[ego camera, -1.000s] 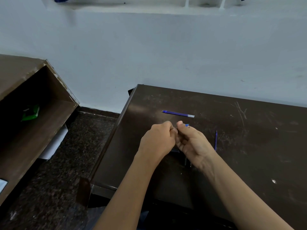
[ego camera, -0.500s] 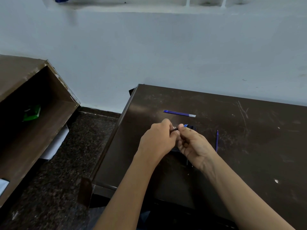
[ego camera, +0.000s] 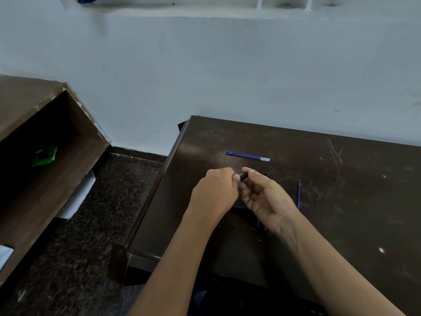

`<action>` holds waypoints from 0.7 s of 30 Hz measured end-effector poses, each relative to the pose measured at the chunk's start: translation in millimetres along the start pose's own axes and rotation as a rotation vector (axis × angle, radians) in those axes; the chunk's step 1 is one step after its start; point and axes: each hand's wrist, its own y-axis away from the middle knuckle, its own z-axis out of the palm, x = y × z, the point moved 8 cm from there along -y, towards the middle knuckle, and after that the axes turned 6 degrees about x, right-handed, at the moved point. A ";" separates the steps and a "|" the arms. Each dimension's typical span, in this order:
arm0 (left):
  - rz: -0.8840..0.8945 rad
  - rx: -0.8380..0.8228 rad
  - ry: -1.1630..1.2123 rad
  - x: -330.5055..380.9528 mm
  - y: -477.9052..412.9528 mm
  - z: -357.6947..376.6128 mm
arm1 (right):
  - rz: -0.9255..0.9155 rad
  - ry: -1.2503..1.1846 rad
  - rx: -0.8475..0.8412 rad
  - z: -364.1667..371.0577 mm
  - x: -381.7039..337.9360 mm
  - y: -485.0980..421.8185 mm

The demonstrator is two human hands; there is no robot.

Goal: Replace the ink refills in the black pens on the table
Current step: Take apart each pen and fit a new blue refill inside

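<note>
Over the dark brown table (ego camera: 341, 213) my two hands meet on one black pen (ego camera: 243, 176). My left hand (ego camera: 215, 193) pinches the pen's near end, my right hand (ego camera: 265, 197) holds its barrel between thumb and fingers. Only a short black stretch of the pen shows between the fingers. A blue ink refill (ego camera: 247, 156) with a clear tip lies flat on the table just beyond the hands. A second blue refill (ego camera: 298, 193) lies lengthwise to the right of my right hand. More dark pen parts (ego camera: 241, 205) lie under my hands, mostly hidden.
A brown open shelf unit (ego camera: 57, 156) stands to the left with a green packet (ego camera: 45, 153) inside. Dark speckled floor (ego camera: 102, 224) separates it from the table's left edge. A pale wall runs behind the table.
My hands have drawn slightly apart, so a short black part of the pen now shows between them. Both refills on the table lie as before.
</note>
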 end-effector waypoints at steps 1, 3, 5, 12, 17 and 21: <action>0.015 0.003 0.028 1.1 0.9 -0.9 | 0.006 0.014 0.006 -0.2 0.5 0.4; 0.035 -0.013 0.083 3.1 2.9 -0.8 | 0.017 0.077 0.022 -2.1 2.8 0.5; 0.042 -0.027 0.110 4.3 3.5 -0.2 | 0.018 0.099 0.029 -3.6 4.3 0.3; 0.042 -0.023 0.098 4.9 3.2 -1.6 | -0.004 -0.102 -0.002 0.8 -0.3 -1.0; 0.053 -0.024 0.110 5.2 3.0 -1.6 | -0.013 -0.151 -0.044 3.5 -2.3 -3.1; 0.064 -0.021 0.126 4.8 3.4 -2.9 | -0.015 -0.005 -0.033 0.3 -1.9 -2.3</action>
